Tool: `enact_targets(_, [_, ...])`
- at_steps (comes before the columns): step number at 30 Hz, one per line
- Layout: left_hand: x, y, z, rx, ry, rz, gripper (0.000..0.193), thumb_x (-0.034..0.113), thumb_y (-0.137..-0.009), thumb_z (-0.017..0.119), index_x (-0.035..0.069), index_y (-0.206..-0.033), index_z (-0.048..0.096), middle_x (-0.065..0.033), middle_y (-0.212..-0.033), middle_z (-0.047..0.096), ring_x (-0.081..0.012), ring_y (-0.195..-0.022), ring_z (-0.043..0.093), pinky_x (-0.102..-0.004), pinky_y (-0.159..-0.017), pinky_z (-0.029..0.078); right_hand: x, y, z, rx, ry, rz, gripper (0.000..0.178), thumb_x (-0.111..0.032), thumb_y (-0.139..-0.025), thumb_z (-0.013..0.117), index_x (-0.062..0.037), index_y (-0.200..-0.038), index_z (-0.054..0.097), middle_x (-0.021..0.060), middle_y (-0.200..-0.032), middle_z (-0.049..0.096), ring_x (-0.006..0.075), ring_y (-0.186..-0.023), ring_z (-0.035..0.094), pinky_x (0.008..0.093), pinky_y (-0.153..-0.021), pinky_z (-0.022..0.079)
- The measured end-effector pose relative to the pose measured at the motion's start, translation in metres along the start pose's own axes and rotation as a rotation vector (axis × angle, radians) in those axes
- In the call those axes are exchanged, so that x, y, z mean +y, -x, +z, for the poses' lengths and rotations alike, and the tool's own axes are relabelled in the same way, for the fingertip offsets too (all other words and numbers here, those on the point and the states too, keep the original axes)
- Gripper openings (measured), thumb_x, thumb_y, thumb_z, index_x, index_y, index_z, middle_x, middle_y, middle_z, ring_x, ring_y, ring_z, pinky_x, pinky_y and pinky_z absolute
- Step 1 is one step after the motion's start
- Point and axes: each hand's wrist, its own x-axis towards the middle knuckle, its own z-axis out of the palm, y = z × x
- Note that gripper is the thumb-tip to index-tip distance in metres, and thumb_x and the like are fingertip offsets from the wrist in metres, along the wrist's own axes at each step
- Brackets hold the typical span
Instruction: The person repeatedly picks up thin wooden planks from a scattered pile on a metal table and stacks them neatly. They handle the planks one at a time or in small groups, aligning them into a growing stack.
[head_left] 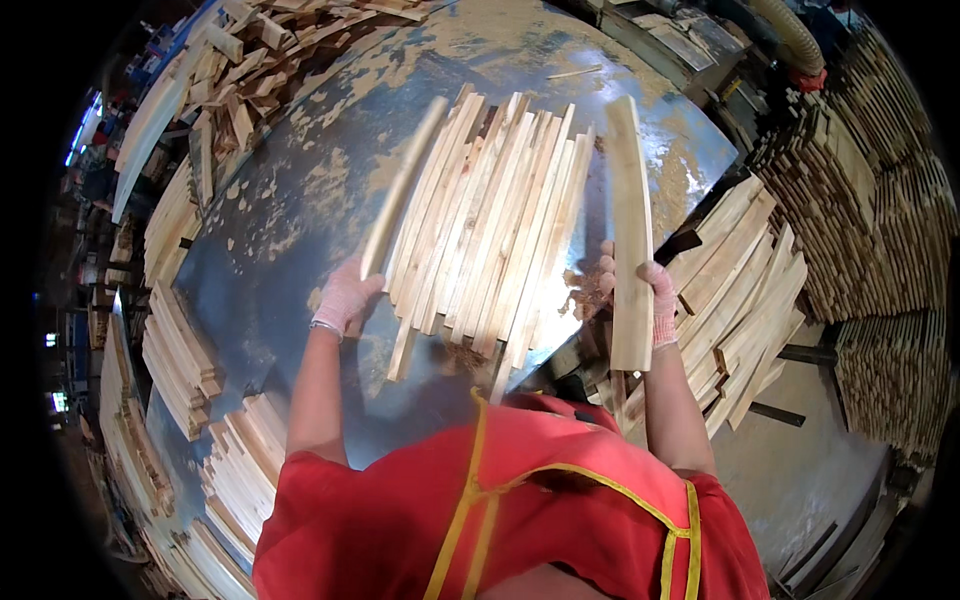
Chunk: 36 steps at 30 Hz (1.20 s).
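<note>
My left hand (346, 296), in a pale pinkish glove, is closed around the near end of a narrow wooden strip (404, 186). That strip slants away from me along the left side of a row of light wooden strips (488, 225). At the row's right, my gloved right hand (661, 302) grips a wider wooden board (630, 215), fingers on its left edge and thumb on the right. The board points away from me, its broad face upward. The strips in the row lie side by side on a metal tabletop (290, 235), their ends uneven, some jutting toward me.
Offcuts (240, 85) are heaped at the far left. Stacked strips (245, 450) lie at the near left. More boards (740, 290) rest on dark supports to the right, before tall wood stacks (830, 170). Sawdust (480, 40) covers the tabletop's far part, near machinery (690, 45).
</note>
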Motion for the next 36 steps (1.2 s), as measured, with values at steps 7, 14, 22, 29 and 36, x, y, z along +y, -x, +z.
enact_targets(7, [0.042, 0.012, -0.002, -0.281, -0.017, -0.035, 0.065, 0.043, -0.097, 0.067, 0.01, -0.152, 0.057, -0.0177, -0.123, 0.076, -0.0286, -0.102, 0.074, -0.041, -0.096, 0.056, 0.03, -0.007, -0.035, 0.356, 0.509, -0.044, 0.052, -0.014, -0.087, 0.066, -0.0033, -0.137, 0.054, 0.0092, -0.093, 0.061, 0.0208, -0.079, 0.065, 0.032, -0.068, 0.059])
enact_targets(14, [0.053, 0.013, 0.027, -0.075, 0.419, -0.148, 0.055, 0.027, -0.099, 0.063, 0.012, -0.152, 0.062, -0.0071, -0.114, 0.076, -0.0148, -0.087, 0.071, -0.0332, -0.074, 0.059, 0.033, -0.031, 0.008, 0.053, 1.872, 0.499, 0.123, -0.072, -0.09, 0.062, 0.0157, -0.165, 0.017, 0.0336, -0.147, 0.062, 0.0416, -0.139, 0.06, 0.0423, -0.118, 0.045])
enact_targets(22, [0.117, 0.003, 0.062, 0.305, -0.448, 0.404, 0.067, 0.032, -0.092, 0.073, 0.0, -0.149, 0.057, -0.0261, -0.141, 0.066, -0.0436, -0.131, 0.061, -0.0478, -0.113, 0.048, -0.084, -0.013, -0.093, 0.507, 1.428, -0.269, 0.073, -0.042, -0.098, 0.067, -0.0056, -0.159, 0.05, 0.0215, -0.129, 0.074, 0.0323, -0.122, 0.07, 0.0394, -0.109, 0.054])
enact_targets(29, [0.327, 0.058, 0.241, -0.174, -0.079, 1.121, 0.067, 0.013, -0.092, 0.076, -0.001, -0.153, 0.053, -0.0231, -0.147, 0.062, -0.0438, -0.134, 0.061, -0.0469, -0.112, 0.051, -0.163, 0.054, -0.194, 1.271, 1.647, -0.399, 0.07, -0.031, -0.093, 0.068, -0.0011, -0.155, 0.052, 0.026, -0.146, 0.063, 0.0415, -0.135, 0.06, 0.0462, -0.117, 0.046])
enact_targets(36, [0.423, 0.013, 0.387, -0.491, -0.313, 0.31, 0.085, 0.035, -0.096, 0.066, -0.004, -0.164, 0.032, -0.031, -0.158, 0.051, -0.0451, -0.139, 0.057, -0.047, -0.118, 0.046, -0.184, 0.017, -0.166, 1.138, 1.836, -0.098, 0.09, -0.044, -0.09, 0.069, -0.0054, -0.165, 0.039, 0.0262, -0.168, 0.04, 0.0431, -0.155, 0.038, 0.0484, -0.128, 0.031])
